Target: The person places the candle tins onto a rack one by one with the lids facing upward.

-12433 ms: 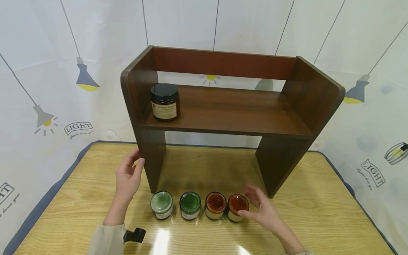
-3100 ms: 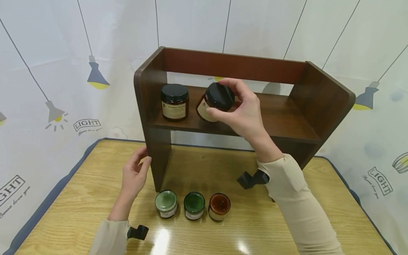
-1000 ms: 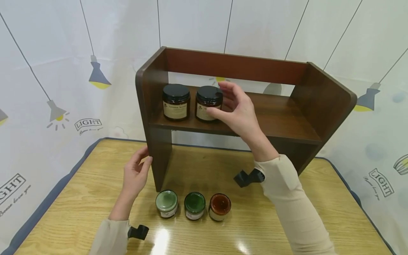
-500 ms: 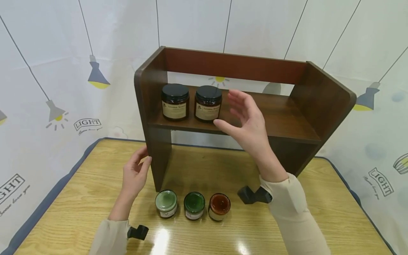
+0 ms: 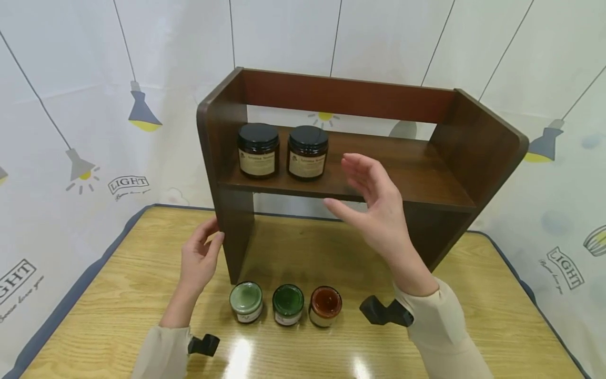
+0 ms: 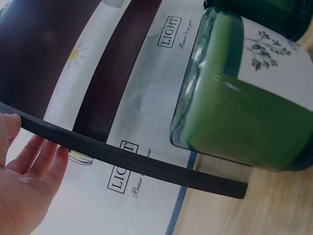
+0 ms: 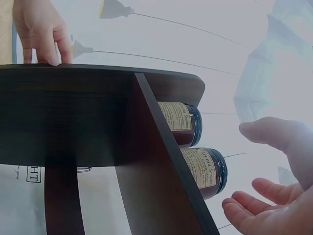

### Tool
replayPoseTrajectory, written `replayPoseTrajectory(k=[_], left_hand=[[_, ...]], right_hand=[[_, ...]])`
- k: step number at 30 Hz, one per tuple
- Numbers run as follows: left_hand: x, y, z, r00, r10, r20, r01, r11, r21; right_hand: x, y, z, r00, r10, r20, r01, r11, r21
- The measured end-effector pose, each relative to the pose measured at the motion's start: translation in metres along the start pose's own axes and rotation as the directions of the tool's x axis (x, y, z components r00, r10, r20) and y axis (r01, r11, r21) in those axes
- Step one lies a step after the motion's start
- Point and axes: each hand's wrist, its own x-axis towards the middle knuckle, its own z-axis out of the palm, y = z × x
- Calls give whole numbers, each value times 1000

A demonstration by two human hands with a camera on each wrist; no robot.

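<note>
On the middle shelf of the dark wooden rack (image 5: pixel 402 163), two amber candle jars (image 5: pixel 307 152) with black lids and cream labels stand upright side by side at the left. My right hand (image 5: pixel 379 205) is in front of the shelf, apart from them, fingers spread from the thumb and holding nothing. At the rack's left side panel, my left hand (image 5: pixel 199 258) touches the edge with thumb and fingertips, as the left wrist view also shows. Below, in a row, are a light green jar (image 5: pixel 246 301), a dark green jar (image 5: pixel 288 304) and a red-brown jar (image 5: pixel 325 305), bases up.
A light wooden table (image 5: pixel 118 295) carries the rack and the row of jars. Behind hangs a white backdrop (image 5: pixel 156 42) printed with lamps. The row stands just in front of the rack's lower opening. Each wrist wears a black camera mount (image 5: pixel 203 345).
The rightmost red-brown jar has gone from the table to the shelf, tilted upright beside the first. My right hand has let go of it and drawn back down and right. Left hand stays.
</note>
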Motion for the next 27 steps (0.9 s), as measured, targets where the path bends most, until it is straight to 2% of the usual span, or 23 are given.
replayPoseTrajectory(k=[10,22,27], left_hand=[[0,1,0,1000,0,-2,0,1000,2],[0,-1,0,1000,3,-7,-3,1000,14],[0,0,0,1000,-14,-11,14,1000,14]], right_hand=[[-22,2,-6,1000,-17,18,18,998,-57],[-53,8,-9,996,-75,44,76,997,-23],[-66,15,-7,997,-60,54,62,998,-26]])
